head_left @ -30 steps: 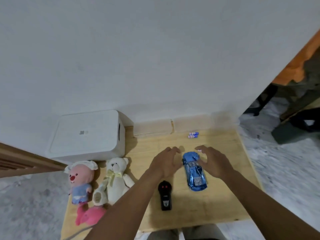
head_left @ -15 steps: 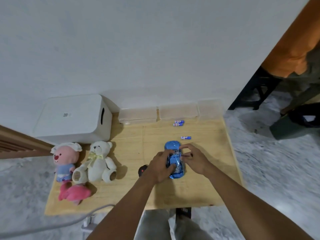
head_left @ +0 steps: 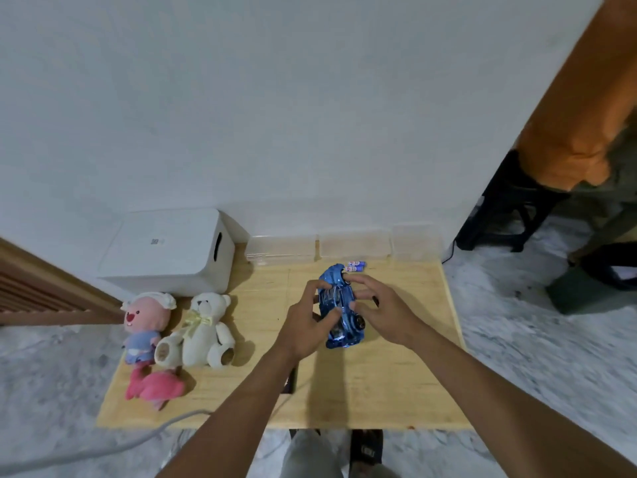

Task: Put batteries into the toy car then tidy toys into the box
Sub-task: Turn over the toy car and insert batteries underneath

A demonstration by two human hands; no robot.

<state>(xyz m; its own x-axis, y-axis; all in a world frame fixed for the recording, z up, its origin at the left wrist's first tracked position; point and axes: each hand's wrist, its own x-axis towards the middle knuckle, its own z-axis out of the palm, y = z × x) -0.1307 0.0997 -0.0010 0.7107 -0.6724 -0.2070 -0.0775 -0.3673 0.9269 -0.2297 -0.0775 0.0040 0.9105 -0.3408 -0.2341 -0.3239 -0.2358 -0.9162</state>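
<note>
Pale wall behind, grey mottled floor around, small wooden table (head_left: 396,384) in the middle. At nine o'clock on the tabletop: pink plush (head_left: 146,320) and white teddy bear (head_left: 206,326) seated upright, pink soft toy (head_left: 153,389) lying before them, none yet tidied. At ten o'clock, white box (head_left: 169,248), lid seemingly closed. Near centre, left hand (head_left: 306,331) and right hand (head_left: 384,315) both clasped on blue toy car (head_left: 339,305), fingers curled round its sides, car apparently tipped off the surface. At twelve o'clock, just beyond the car's nose, batteries (head_left: 355,266) lying loose by clear containers (head_left: 351,244). Judged very early: batteries not yet fitted, compartment not visible, all tidying left.
</note>
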